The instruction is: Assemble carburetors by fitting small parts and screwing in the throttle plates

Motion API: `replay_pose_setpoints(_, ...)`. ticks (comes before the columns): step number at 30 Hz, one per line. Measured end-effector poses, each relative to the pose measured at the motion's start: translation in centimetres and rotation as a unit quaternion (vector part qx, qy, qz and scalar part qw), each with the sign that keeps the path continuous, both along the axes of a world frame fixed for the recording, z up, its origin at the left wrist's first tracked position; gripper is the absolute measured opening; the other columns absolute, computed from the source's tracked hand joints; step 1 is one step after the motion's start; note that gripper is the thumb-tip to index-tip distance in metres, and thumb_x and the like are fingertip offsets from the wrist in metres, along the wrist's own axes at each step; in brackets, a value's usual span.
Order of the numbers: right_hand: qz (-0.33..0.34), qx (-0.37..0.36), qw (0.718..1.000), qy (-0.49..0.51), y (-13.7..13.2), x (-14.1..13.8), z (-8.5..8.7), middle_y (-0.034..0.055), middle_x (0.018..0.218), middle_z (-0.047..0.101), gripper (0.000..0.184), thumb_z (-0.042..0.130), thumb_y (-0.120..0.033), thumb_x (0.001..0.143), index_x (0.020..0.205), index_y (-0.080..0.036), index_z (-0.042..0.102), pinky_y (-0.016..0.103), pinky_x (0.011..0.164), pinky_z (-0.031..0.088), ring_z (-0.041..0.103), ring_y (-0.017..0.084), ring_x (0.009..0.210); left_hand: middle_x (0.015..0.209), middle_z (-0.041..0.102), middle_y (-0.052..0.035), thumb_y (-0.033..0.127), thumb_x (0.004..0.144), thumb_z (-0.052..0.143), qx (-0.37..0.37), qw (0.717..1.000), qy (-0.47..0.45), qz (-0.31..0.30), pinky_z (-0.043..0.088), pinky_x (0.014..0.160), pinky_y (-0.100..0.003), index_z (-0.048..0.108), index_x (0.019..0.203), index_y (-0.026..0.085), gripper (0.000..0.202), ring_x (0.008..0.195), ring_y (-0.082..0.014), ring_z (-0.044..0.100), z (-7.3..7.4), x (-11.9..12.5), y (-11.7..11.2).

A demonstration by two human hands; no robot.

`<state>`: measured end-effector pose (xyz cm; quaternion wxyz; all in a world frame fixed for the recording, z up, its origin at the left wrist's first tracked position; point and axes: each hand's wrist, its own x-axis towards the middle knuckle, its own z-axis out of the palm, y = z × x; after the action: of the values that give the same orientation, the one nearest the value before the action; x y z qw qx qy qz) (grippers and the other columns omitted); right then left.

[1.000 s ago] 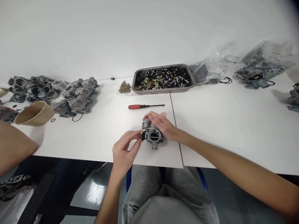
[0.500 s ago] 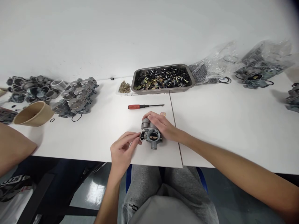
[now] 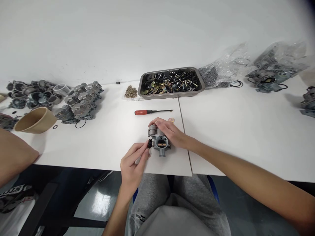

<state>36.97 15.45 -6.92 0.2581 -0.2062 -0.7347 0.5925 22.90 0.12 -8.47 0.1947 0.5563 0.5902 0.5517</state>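
Note:
A grey metal carburetor body point(image 3: 158, 141) stands on the white table point(image 3: 110, 144) near its front edge. My right hand point(image 3: 169, 131) lies over its top and right side, gripping it. My left hand point(image 3: 133, 164) comes in from below left, thumb and forefinger pinched on a small black knob point(image 3: 150, 143) on the carburetor's left side. A red-handled screwdriver point(image 3: 152, 112) lies just beyond, with a small copper washer point(image 3: 171, 120) near its tip.
A metal tray point(image 3: 172, 94) of small black and brass parts sits at the back, a pile of brass bits point(image 3: 131, 91) beside it. Heaps of carburetors point(image 3: 81, 100) and a tan bowl point(image 3: 35, 120) lie left; bagged carburetors point(image 3: 275, 67) right. Another person's arm point(image 3: 12, 154) is at far left.
My left hand has shifted slightly down and right, its fingers turning on the black knob. The right hand and the carburetor stay put.

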Motion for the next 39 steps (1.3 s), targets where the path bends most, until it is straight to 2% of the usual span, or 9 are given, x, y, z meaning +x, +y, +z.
replay_pose_setpoints(5, 0.007, 0.002, 1.0, -0.002, 0.0, -0.1, -0.2, 0.0052, 0.096, 0.063, 0.05, 0.029, -0.055, 0.104, 0.109, -0.017, 0.062, 0.031, 0.087, 0.046, 0.058, 0.015, 0.089, 0.095, 0.066, -0.0005, 0.015, 0.091, 0.059, -0.026, 0.999, -0.025, -0.011, 0.053, 0.07, -0.017, 0.068, 0.123, 0.038, 0.04, 0.076, -0.0042, 0.063, -0.7, -0.3, -0.4)
replay_pose_setpoints(9, -0.006, 0.027, 1.0, -0.01, 1.6, 0.7, 0.4, 0.0084, 0.108, 0.066, 0.051, 0.034, -0.057, 0.102, 0.113, -0.018, 0.064, 0.034, 0.089, 0.048, 0.06, 0.018, 0.1, 0.102, 0.067, -0.0016, 0.022, 0.092, 0.059, -0.046, 0.999, 0.006, -0.003, 0.053, 0.075, -0.022, 0.065, 0.128, 0.035, 0.038, 0.077, -0.0058, 0.063, 1.5, -2.9, 0.9)
replay_pose_setpoints(13, -0.134, 0.08, 0.985, -0.069, 4.8, 2.9, 1.4, 0.0061, 0.096, 0.067, 0.032, 0.058, -0.048, 0.091, 0.098, -0.017, 0.067, 0.031, 0.071, 0.048, 0.058, 0.015, 0.079, 0.101, 0.07, -0.0045, 0.033, 0.09, 0.061, -0.059, 0.988, 0.146, -0.008, 0.05, 0.082, -0.027, 0.073, 0.11, 0.023, 0.026, 0.088, -0.0113, 0.063, 5.8, -6.2, 7.3)
replay_pose_setpoints(15, -0.178, 0.131, 0.965, -0.142, 6.2, 4.0, 1.5, 0.0049, 0.091, 0.066, 0.022, 0.063, -0.039, 0.086, 0.088, -0.017, 0.067, 0.03, 0.067, 0.044, 0.055, 0.014, 0.072, 0.108, 0.069, -0.0061, 0.039, 0.088, 0.06, -0.111, 0.965, 0.227, -0.067, 0.048, 0.082, -0.029, 0.071, 0.112, 0.022, 0.031, 0.094, -0.0144, 0.062, 7.0, -7.5, 11.7)
replay_pose_setpoints(18, -0.175, 0.19, 0.939, -0.229, 7.5, 4.8, 0.8, 0.005, 0.091, 0.066, 0.016, 0.062, -0.033, 0.086, 0.085, -0.017, 0.068, 0.031, 0.07, 0.043, 0.056, 0.015, 0.076, 0.117, 0.066, -0.0082, 0.047, 0.079, 0.068, -0.227, 0.903, 0.319, -0.179, 0.047, 0.084, -0.031, 0.067, 0.117, 0.022, 0.046, 0.102, -0.0194, 0.06, 7.0, -8.7, 17.2)
replay_pose_setpoints(20, -0.176, 0.211, 0.928, -0.252, 7.7, 4.8, 0.1, 0.0056, 0.093, 0.064, 0.013, 0.061, -0.029, 0.087, 0.086, -0.017, 0.067, 0.032, 0.074, 0.044, 0.057, 0.016, 0.08, 0.108, 0.066, -0.0073, 0.052, 0.075, 0.07, -0.281, 0.873, 0.334, -0.217, 0.046, 0.08, -0.03, 0.067, 0.115, 0.021, 0.05, 0.094, -0.018, 0.06, 6.1, -9.1, 19.0)
replay_pose_setpoints(25, -0.186, 0.218, 0.919, -0.27, 7.0, 4.3, -0.4, 0.0066, 0.096, 0.062, 0.012, 0.063, -0.029, 0.086, 0.089, -0.017, 0.065, 0.033, 0.08, 0.044, 0.058, 0.018, 0.088, 0.087, 0.061, -0.002, 0.042, 0.076, 0.065, -0.296, 0.88, 0.314, -0.199, 0.041, 0.067, -0.025, 0.066, 0.094, 0.021, 0.028, 0.073, -0.0113, 0.052, 4.3, -9.5, 18.6)
replay_pose_setpoints(32, -0.149, 0.178, 0.931, -0.282, 7.0, 4.6, 0.4, 0.0076, 0.105, 0.06, 0.03, 0.073, -0.043, 0.078, 0.094, -0.018, 0.068, 0.035, 0.083, 0.045, 0.057, 0.021, 0.094, 0.081, 0.063, -0.0016, 0.04, 0.074, 0.069, -0.257, 0.909, 0.267, -0.191, 0.041, 0.064, -0.023, 0.068, 0.086, 0.018, 0.025, 0.069, -0.0095, 0.052, 3.4, -10.3, 18.7)
replay_pose_setpoints(39, -0.267, 0.194, 0.92, -0.213, 7.7, 4.4, -1.4, 0.0054, 0.094, 0.062, 0.031, 0.071, -0.035, 0.081, 0.105, -0.019, 0.062, 0.035, 0.082, 0.043, 0.052, 0.018, 0.084, 0.064, 0.066, -0.007, 0.038, 0.065, 0.085, -0.197, 0.967, 0.008, -0.16, 0.043, 0.05, -0.025, 0.069, 0.08, 0.012, 0.034, 0.053, -0.0132, 0.059, 3.5, -10.0, 18.7)
